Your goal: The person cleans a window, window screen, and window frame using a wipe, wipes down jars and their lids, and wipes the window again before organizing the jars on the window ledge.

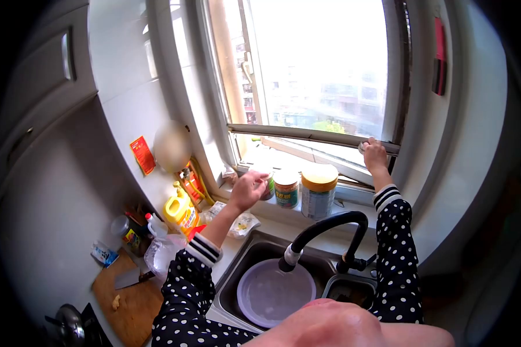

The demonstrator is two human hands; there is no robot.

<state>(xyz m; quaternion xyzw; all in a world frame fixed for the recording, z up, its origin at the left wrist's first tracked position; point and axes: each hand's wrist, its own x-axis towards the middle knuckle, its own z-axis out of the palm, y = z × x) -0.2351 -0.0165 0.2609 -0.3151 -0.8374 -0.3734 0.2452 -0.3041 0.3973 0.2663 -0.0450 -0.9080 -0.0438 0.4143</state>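
My right hand is closed at the right end of the metal bar that crosses the window. A small pale round piece shows beside its fingers. My left hand hangs over the sill with its fingers loosely bent and apart, beside a green container that it partly hides. Whether it touches that container cannot be made out. To its right stand a jar with a white lid and a larger can with a yellow lid. Below the bar, a gap shows the outer sill.
A black faucet arches over the sink, which holds a round pale basin. At left are a yellow bottle, plastic bags, and a cutting board with a knife. Bare skin shows at the bottom.
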